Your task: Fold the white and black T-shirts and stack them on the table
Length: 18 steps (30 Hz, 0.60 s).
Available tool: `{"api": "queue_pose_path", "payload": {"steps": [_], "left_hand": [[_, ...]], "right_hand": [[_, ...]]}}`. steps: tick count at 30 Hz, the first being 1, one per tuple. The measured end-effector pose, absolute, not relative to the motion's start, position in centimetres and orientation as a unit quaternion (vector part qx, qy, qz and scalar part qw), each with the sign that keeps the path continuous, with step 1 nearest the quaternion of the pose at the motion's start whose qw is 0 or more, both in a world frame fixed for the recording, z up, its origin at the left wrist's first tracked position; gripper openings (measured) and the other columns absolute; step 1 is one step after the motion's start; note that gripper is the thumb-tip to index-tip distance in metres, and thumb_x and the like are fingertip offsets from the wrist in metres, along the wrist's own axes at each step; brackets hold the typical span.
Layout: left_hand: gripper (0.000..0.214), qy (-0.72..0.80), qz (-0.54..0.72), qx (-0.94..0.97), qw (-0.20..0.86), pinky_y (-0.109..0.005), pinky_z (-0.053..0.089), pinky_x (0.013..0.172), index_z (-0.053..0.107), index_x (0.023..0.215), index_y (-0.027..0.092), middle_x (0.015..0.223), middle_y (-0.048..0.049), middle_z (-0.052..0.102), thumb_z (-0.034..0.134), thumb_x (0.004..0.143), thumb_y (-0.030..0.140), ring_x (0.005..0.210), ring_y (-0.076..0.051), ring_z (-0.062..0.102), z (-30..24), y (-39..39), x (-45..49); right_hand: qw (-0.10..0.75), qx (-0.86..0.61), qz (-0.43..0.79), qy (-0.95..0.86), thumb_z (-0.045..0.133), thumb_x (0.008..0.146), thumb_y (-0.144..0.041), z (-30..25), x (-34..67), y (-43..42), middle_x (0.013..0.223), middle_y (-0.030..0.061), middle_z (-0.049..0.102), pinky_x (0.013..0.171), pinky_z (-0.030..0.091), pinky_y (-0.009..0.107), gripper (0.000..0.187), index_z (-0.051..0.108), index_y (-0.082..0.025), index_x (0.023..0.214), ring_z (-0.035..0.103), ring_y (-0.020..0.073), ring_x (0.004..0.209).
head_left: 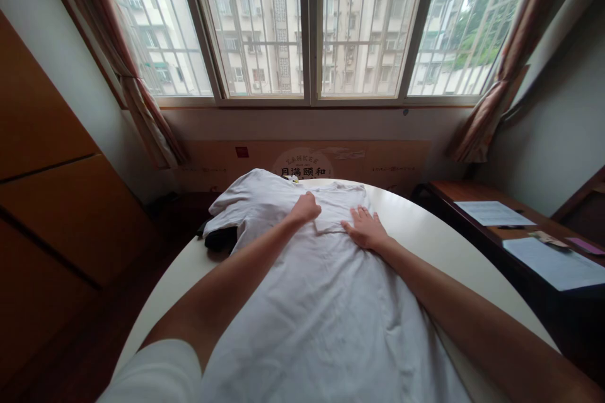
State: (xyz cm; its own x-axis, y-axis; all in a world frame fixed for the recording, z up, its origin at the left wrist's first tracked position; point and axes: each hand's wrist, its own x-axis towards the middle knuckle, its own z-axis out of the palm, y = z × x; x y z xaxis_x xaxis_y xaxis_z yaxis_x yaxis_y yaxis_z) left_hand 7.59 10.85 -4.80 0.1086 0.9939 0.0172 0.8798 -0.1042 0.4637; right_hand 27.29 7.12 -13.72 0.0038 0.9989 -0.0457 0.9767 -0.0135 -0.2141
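Observation:
A white T-shirt [312, 308] lies spread over a round white table [425, 233], its far end rumpled and one sleeve reaching out to the left. My left hand [305, 208] is curled and gathers the fabric near the shirt's far end. My right hand [366, 230] rests flat on the shirt with its fingers spread, just right of the left hand. A black cloth [220, 239] pokes out from beneath the shirt at the left; most of it is hidden.
A wooden desk [482, 201] at the right carries papers [494, 213] and a pale blue sheet [553, 262]. Wooden cupboard doors [57, 157] stand at the left. Behind the table are a printed board [302, 164], a barred window [307, 25] and curtains.

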Motion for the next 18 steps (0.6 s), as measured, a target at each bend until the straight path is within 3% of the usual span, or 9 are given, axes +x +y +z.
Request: {"api": "queue_pose_path", "payload": {"steps": [4, 7, 11, 14, 18], "left_hand": [[0.065, 0.706, 0.146, 0.674, 0.160, -0.045, 0.045, 0.112, 0.052, 0.146, 0.001, 0.143, -0.0345, 0.060, 0.068, 0.084, 0.012, 0.141, -0.042, 0.056, -6.4, 16.3, 8.8], [0.059, 0.719, 0.150, 0.657, 0.169, -0.049, 0.041, 0.115, 0.056, 0.142, 0.006, 0.140, -0.0311, 0.064, 0.069, 0.085, 0.015, 0.140, -0.042, 0.057, -7.5, 18.6, 9.8], [0.035, 0.706, 0.175, 0.658, 0.195, -0.043, 0.045, 0.108, 0.066, 0.125, 0.010, 0.133, -0.0262, 0.069, 0.067, 0.091, 0.017, 0.132, -0.037, 0.064, -8.0, 20.6, 10.1], [0.035, 0.691, 0.221, 0.659, 0.201, -0.033, 0.049, 0.100, 0.060, 0.133, 0.007, 0.141, -0.0268, 0.065, 0.058, 0.099, 0.014, 0.128, -0.030, 0.065, -7.6, 21.4, 9.9], [0.038, 0.670, 0.279, 0.658, 0.203, -0.027, 0.051, 0.093, 0.055, 0.139, 0.011, 0.139, -0.0195, 0.067, 0.043, 0.104, 0.007, 0.118, -0.022, 0.068, -7.2, 22.0, 9.7]], "right_hand": [[0.065, -0.708, 0.099, -0.696, 0.022, 0.107, -0.068, -13.5, 27.3, 7.2, 0.179, 0.0181, 0.011, 0.131, 0.004, 0.056, 0.087, 0.019, -0.009, 0.172, 0.006, 0.0297, 0.166], [0.064, -0.706, 0.109, -0.696, 0.022, 0.107, -0.067, -13.3, 27.3, 7.6, 0.179, 0.0181, 0.010, 0.131, 0.003, 0.058, 0.086, 0.020, -0.009, 0.172, 0.006, 0.0300, 0.166], [0.061, -0.707, 0.120, -0.695, 0.020, 0.108, -0.066, -13.0, 27.5, 8.9, 0.179, 0.0179, 0.011, 0.130, 0.004, 0.061, 0.084, 0.020, -0.010, 0.171, 0.007, 0.0306, 0.166], [0.068, -0.709, 0.127, -0.690, 0.020, 0.109, -0.065, -12.8, 27.6, 10.6, 0.179, 0.0189, 0.012, 0.130, 0.005, 0.063, 0.083, 0.022, -0.010, 0.171, 0.007, 0.0312, 0.166], [0.080, -0.722, 0.134, -0.674, 0.017, 0.110, -0.061, -12.7, 27.6, 12.5, 0.178, 0.0197, 0.013, 0.129, 0.004, 0.066, 0.079, 0.022, -0.011, 0.171, 0.008, 0.0319, 0.166]]}}
